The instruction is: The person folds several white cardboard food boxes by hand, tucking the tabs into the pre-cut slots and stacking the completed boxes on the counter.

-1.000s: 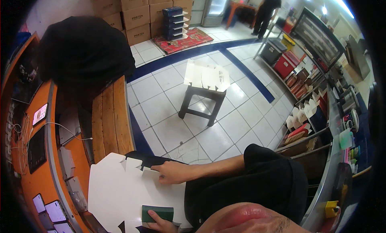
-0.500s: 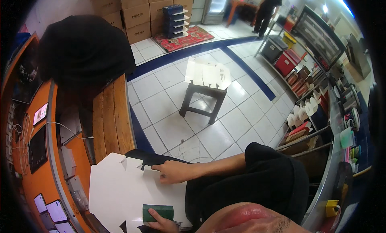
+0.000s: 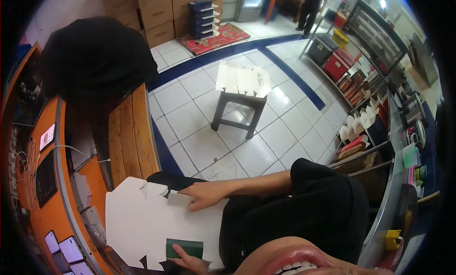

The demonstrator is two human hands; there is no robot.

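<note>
Several phones left of cardboard, bench, stool beyond

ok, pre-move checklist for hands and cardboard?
1. Left hand on the green piece, thumb on top: ok.
2. Right hand at the small white flap: ok.
3. Right fingertips gripping that flap firmly: cannot tell.
4. White cardboard spread open beneath both hands: ok.
5. Green piece joined to the white cardboard: cannot tell, hand covers part of it.
6. Stool top free: not ok, a white sheet lies on it.
</note>
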